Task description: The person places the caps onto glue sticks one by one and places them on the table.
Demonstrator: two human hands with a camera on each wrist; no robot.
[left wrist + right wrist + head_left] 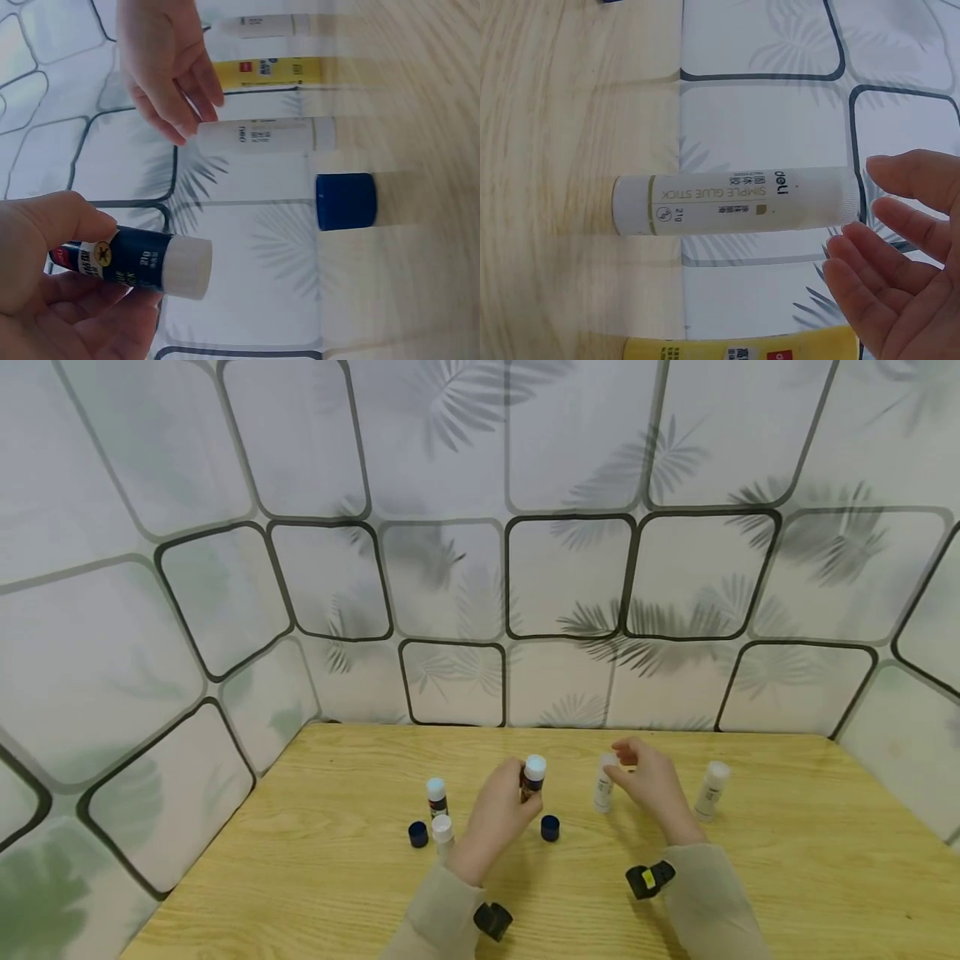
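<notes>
My left hand [497,814] grips a dark blue glue stick [150,257] around its body, raised above the table, its white end pointing up. The thumb lies on one side of the label and the fingers curl around the other. My right hand [651,781] is at the top of a white glue stick [739,201] that stands upright on the table. Its fingers [885,259] are spread loosely, fingertips right at the top end. A loose dark blue cap [550,828] stands on the table between the two hands.
On the left stand another dark blue glue stick [437,799] with a white top, a white one [442,832] partly behind my left forearm, and a second blue cap [417,834]. A yellow tube [270,73] and another white glue stick [711,791] stand to the right. A patterned curtain [450,585] backs the table.
</notes>
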